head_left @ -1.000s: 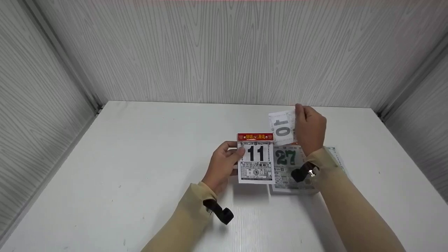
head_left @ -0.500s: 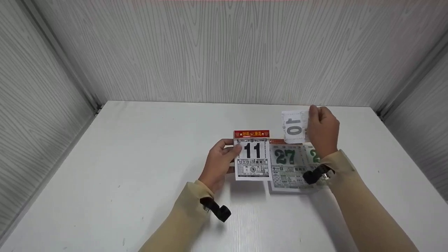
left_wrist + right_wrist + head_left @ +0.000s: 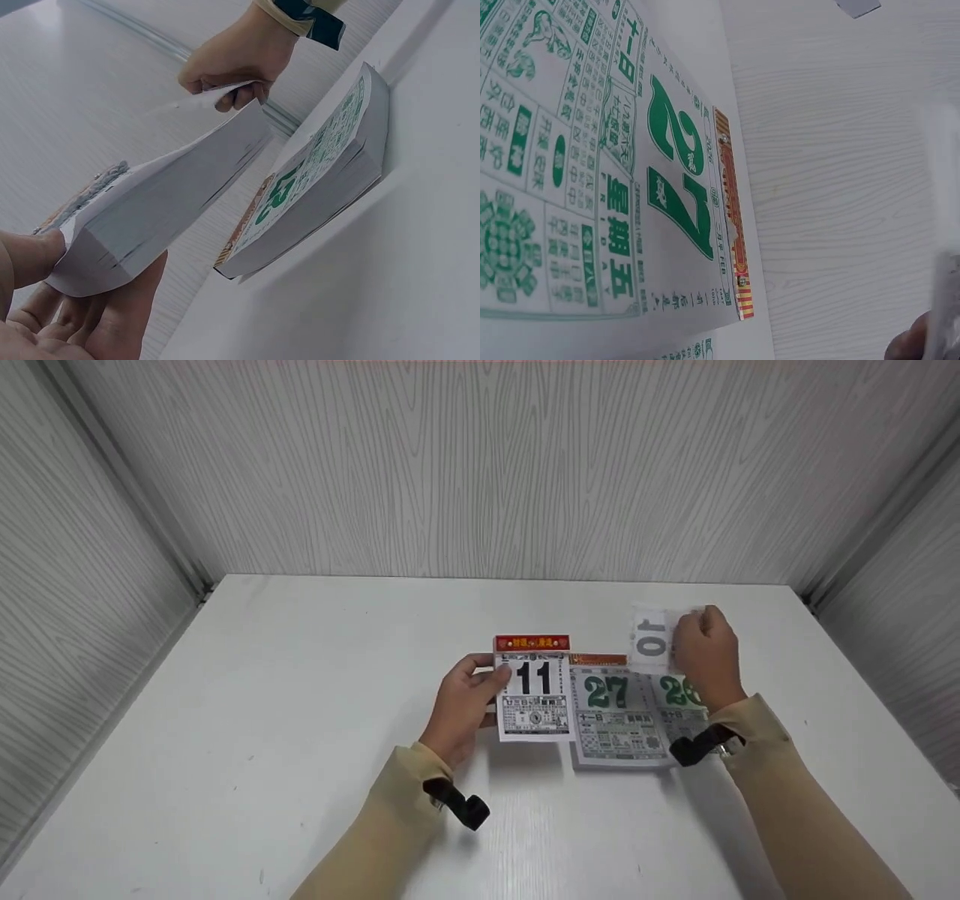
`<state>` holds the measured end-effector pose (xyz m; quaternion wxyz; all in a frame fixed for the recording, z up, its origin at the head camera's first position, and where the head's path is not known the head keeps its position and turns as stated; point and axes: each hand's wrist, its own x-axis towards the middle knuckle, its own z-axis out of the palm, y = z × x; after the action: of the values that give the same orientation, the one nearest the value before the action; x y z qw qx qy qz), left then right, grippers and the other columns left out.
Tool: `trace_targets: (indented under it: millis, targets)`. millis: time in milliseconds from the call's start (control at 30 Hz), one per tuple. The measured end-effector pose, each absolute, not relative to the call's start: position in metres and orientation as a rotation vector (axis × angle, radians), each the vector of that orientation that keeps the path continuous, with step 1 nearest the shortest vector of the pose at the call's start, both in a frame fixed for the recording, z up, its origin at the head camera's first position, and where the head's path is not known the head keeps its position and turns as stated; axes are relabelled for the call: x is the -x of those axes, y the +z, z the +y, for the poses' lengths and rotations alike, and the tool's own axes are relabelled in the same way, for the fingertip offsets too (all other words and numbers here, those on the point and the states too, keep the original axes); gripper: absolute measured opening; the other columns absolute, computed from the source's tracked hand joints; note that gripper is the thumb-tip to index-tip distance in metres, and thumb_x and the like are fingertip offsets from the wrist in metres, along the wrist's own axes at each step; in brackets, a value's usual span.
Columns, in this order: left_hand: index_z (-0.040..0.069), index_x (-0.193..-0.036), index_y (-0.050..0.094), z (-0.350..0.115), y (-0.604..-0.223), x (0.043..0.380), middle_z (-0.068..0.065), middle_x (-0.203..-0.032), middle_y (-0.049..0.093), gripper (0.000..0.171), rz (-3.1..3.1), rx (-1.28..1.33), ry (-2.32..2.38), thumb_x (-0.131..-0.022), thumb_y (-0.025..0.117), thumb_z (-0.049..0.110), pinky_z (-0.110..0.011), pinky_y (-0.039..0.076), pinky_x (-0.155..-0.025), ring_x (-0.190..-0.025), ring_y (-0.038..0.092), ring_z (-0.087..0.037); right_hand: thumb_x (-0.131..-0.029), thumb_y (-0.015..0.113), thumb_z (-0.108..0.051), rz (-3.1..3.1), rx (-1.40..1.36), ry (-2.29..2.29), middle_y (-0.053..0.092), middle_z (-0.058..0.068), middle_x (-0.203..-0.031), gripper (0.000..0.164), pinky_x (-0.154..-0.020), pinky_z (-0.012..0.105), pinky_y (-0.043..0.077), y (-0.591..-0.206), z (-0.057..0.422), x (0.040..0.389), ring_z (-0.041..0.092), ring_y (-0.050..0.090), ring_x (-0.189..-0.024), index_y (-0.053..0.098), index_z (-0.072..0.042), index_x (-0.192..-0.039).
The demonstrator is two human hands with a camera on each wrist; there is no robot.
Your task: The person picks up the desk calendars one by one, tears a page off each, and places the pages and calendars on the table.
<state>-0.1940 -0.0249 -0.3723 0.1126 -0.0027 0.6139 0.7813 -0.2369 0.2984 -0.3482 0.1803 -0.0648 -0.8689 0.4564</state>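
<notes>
My left hand (image 3: 459,709) grips a small tear-off calendar (image 3: 534,701) by its left edge, thumb on the front. The pad has a red header strip and shows a black 11. In the left wrist view the thick page stack (image 3: 165,206) lies between thumb and fingers, raised off the table. Up and to the right, my right hand (image 3: 709,656) pinches a loose calendar page (image 3: 649,639), printed with a 10 turned sideways. That page (image 3: 946,187) is a pale blur at the right of the right wrist view.
A larger tear-off calendar (image 3: 611,731) with a green 27 and an orange header lies on the white table (image 3: 300,720), behind the small one. Beside it a page (image 3: 670,694) with a green 26 is partly covered by the right hand. A wood-patterned panel (image 3: 480,472) closes off the back.
My right hand has moved right with the 10 page, uncovering the 27 calendar and the 26 page. My left hand and the small calendar have shifted slightly left.
</notes>
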Motion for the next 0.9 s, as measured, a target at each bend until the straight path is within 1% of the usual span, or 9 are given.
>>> trace_targets:
  millis: [100, 167, 300, 467, 633, 900]
  targets:
    - [0.01, -0.133, 0.057, -0.026, -0.372, 0.195, -0.013, -0.114, 0.073, 0.034, 1.801, 0.026, 2.296, -0.104, 0.066, 0.024, -0.037, 0.063, -0.075, -0.092, 0.076, -0.025, -0.107, 0.038, -0.036, -2.465, 0.191, 1.322, 0.059, 0.01, -0.096, 0.035, -0.066, 0.028, 0.042, -0.349, 0.302, 0.235, 0.017, 0.051, -0.076, 0.054, -0.006, -0.111]
    - [0.01, -0.133, 0.057, -0.026, -0.372, 0.196, -0.013, -0.115, 0.073, 0.034, 1.799, 0.036, 2.301, -0.104, 0.066, 0.024, -0.038, 0.063, -0.075, -0.092, 0.076, -0.025, -0.107, 0.043, -0.037, -2.463, 0.164, 1.323, 0.063, 0.011, -0.105, 0.039, -0.068, 0.026, 0.043, -0.349, 0.303, 0.233, 0.018, 0.055, -0.082, 0.057, -0.004, -0.121]
    - [0.01, -0.133, 0.057, -0.029, -0.372, 0.197, -0.013, -0.116, 0.073, 0.035, 1.8, 0.063, 2.309, -0.103, 0.066, 0.025, -0.037, 0.063, -0.074, -0.093, 0.076, -0.025, -0.108, 0.049, -0.039, -2.452, 0.111, 1.321, 0.065, 0.015, -0.111, 0.044, -0.068, 0.022, 0.044, -0.349, 0.304, 0.229, 0.017, 0.057, -0.085, 0.058, 0.0, -0.128]
    - [0.013, -0.135, 0.057, -0.033, -0.374, 0.199, -0.011, -0.117, 0.072, 0.037, 1.85, 0.082, 2.281, -0.103, 0.067, 0.027, -0.037, 0.062, -0.075, -0.096, 0.075, -0.025, -0.107, 0.053, -0.038, -2.422, 0.125, 1.352, 0.066, 0.014, -0.116, 0.044, -0.072, 0.019, 0.047, -0.347, 0.299, 0.225, 0.016, 0.06, -0.091, 0.058, 0.0, -0.128]
    - [0.014, -0.135, 0.057, -0.039, -0.375, 0.198, -0.012, -0.118, 0.072, 0.038, 1.894, 0.081, 2.259, -0.103, 0.067, 0.029, -0.035, 0.062, -0.075, -0.095, 0.074, -0.024, -0.106, 0.058, -0.034, -2.371, 0.096, 1.355, 0.066, 0.012, -0.11, 0.039, -0.071, 0.018, 0.049, -0.347, 0.29, 0.223, 0.015, 0.062, -0.089, 0.06, 0.001, -0.122]
    - [0.013, -0.133, 0.057, -0.049, -0.374, 0.199, -0.012, -0.118, 0.072, 0.038, 1.868, 0.136, 2.291, -0.101, 0.069, 0.03, -0.035, 0.062, -0.074, -0.093, 0.075, -0.024, -0.104, 0.061, -0.03, -2.336, 0.08, 1.304, 0.062, 0.006, -0.103, 0.032, -0.068, 0.02, 0.046, -0.349, 0.277, 0.22, 0.016, 0.057, -0.086, 0.061, 0.001, -0.116]
